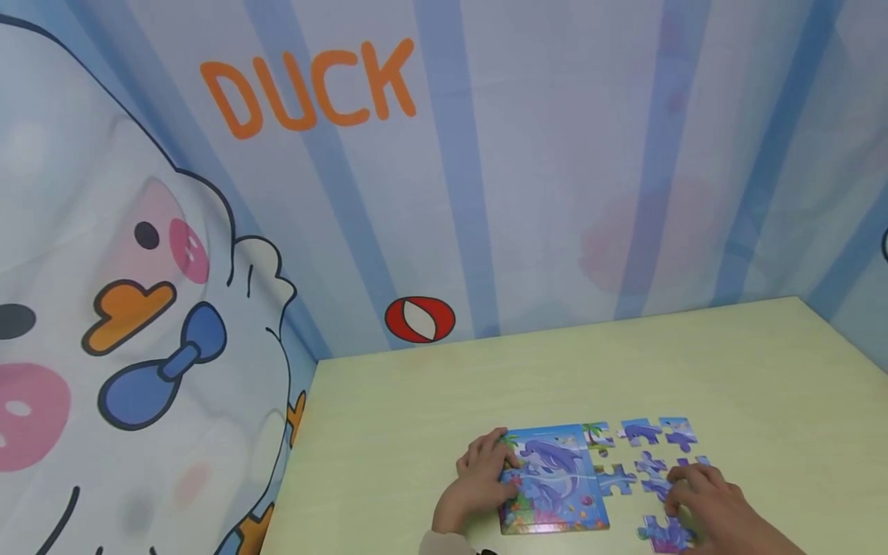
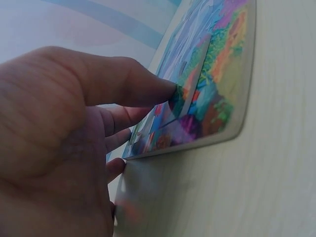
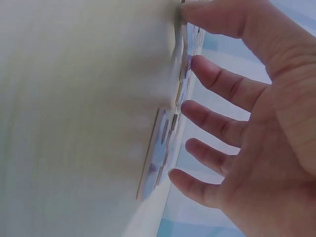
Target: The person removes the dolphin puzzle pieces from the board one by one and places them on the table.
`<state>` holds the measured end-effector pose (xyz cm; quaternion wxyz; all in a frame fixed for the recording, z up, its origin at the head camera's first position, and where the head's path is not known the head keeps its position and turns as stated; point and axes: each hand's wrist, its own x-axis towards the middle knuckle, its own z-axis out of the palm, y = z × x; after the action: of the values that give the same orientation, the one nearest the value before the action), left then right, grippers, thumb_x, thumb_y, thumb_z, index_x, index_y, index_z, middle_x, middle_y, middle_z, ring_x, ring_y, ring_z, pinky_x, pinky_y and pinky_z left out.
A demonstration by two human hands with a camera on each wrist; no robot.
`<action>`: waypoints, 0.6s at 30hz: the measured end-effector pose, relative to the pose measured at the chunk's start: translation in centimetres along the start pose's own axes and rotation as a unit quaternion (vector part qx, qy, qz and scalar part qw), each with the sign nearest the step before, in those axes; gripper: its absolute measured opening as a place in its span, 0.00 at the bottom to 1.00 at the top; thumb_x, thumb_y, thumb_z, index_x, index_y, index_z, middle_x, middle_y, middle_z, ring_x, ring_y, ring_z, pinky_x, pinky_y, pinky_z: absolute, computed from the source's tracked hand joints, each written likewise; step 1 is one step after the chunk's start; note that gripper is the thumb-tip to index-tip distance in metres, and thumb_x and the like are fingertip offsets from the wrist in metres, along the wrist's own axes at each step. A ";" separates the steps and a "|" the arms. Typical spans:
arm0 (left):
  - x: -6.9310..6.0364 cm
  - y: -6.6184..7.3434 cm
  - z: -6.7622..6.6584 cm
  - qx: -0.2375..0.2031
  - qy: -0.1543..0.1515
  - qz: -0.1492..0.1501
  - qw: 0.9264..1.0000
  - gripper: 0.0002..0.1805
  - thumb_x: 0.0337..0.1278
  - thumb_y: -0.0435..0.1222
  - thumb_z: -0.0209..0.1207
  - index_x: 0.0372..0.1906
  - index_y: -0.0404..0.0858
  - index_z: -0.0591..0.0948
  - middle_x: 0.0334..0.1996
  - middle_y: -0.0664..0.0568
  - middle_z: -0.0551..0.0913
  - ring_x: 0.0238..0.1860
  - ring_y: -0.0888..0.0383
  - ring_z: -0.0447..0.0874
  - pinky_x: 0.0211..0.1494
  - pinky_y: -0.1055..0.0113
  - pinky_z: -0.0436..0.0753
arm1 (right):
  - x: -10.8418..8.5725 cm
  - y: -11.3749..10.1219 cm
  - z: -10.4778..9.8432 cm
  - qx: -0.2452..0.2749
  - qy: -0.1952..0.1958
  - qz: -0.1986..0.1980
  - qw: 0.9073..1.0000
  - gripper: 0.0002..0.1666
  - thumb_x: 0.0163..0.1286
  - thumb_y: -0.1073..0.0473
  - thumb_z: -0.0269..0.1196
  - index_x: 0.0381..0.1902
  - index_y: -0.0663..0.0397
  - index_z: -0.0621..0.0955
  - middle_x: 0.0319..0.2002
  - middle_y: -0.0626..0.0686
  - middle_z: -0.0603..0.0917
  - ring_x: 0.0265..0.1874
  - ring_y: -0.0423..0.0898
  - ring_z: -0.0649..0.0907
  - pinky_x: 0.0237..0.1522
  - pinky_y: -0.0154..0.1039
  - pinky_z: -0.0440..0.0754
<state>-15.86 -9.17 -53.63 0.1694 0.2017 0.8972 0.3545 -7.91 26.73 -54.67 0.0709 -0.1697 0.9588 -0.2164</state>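
Observation:
A dolphin jigsaw board [image 1: 555, 482], blue with coral colours along its lower part, lies flat on the table. My left hand [image 1: 479, 479] rests on its left side. In the left wrist view the thumb [image 2: 153, 89] touches the picture near a lower corner, and other fingers lie along the edge. My right hand [image 1: 718, 509] is over the loose puzzle pieces on the right, fingers spread and slightly bent. Beneath its fingertips is a purple-blue puzzle piece [image 1: 655, 487]; the hand partly hides several pieces. Contact is unclear in the right wrist view.
Loose pieces lie right of the board, among them a palm-tree piece [image 1: 595, 434], a dolphin piece [image 1: 640, 432] and a coral piece [image 1: 662, 532] near the front. The pale table [image 1: 388, 432] meets a striped cloth backdrop [image 1: 541, 177] behind and a printed duck at left.

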 end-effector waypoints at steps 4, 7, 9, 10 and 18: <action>-0.1 0.1 -0.1 0.001 -0.003 0.000 1.000 0.12 0.50 0.34 0.62 0.39 0.47 0.74 0.77 0.48 0.56 0.75 0.40 0.46 0.67 0.34 0.46 | -0.2 0.1 -0.1 -0.011 0.020 -0.008 1.000 0.27 0.45 0.27 0.75 0.32 0.33 0.79 0.54 0.56 0.76 0.55 0.68 0.71 0.43 0.68 0.72; -0.1 0.2 -0.1 0.000 -0.004 0.000 1.000 0.12 0.50 0.34 0.61 0.39 0.46 0.74 0.77 0.47 0.56 0.75 0.39 0.46 0.67 0.34 0.46 | -0.1 0.3 -0.4 -0.009 0.007 0.005 1.000 0.26 0.45 0.28 0.76 0.32 0.32 0.79 0.56 0.57 0.75 0.57 0.71 0.69 0.46 0.72 0.70; -0.1 0.2 -0.2 -0.002 -0.004 0.000 1.000 0.11 0.50 0.33 0.61 0.39 0.46 0.74 0.77 0.46 0.56 0.75 0.39 0.46 0.67 0.34 0.46 | 0.1 0.4 -0.5 -0.006 -0.007 0.018 1.000 0.25 0.45 0.31 0.77 0.33 0.32 0.79 0.57 0.58 0.75 0.59 0.72 0.67 0.48 0.73 0.68; -0.1 0.2 -0.2 -0.003 -0.004 0.001 1.000 0.11 0.50 0.33 0.61 0.39 0.45 0.74 0.77 0.45 0.56 0.75 0.39 0.46 0.67 0.34 0.46 | 0.1 0.4 -0.6 -0.004 -0.011 0.022 1.000 0.25 0.45 0.33 0.78 0.33 0.32 0.79 0.58 0.58 0.74 0.59 0.72 0.67 0.49 0.74 0.67; -0.3 0.2 0.0 -0.003 0.000 0.003 1.000 0.11 0.49 0.34 0.61 0.39 0.45 0.74 0.77 0.45 0.56 0.75 0.38 0.46 0.67 0.34 0.46 | -0.2 0.3 -0.7 0.020 -0.018 0.039 0.999 0.22 0.44 0.48 0.80 0.34 0.35 0.79 0.60 0.60 0.73 0.60 0.73 0.64 0.50 0.76 0.64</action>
<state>-15.59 -9.17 -53.40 0.1690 0.2036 0.8957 0.3575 -8.00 27.33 -54.20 0.0998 -0.1350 0.9587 -0.2296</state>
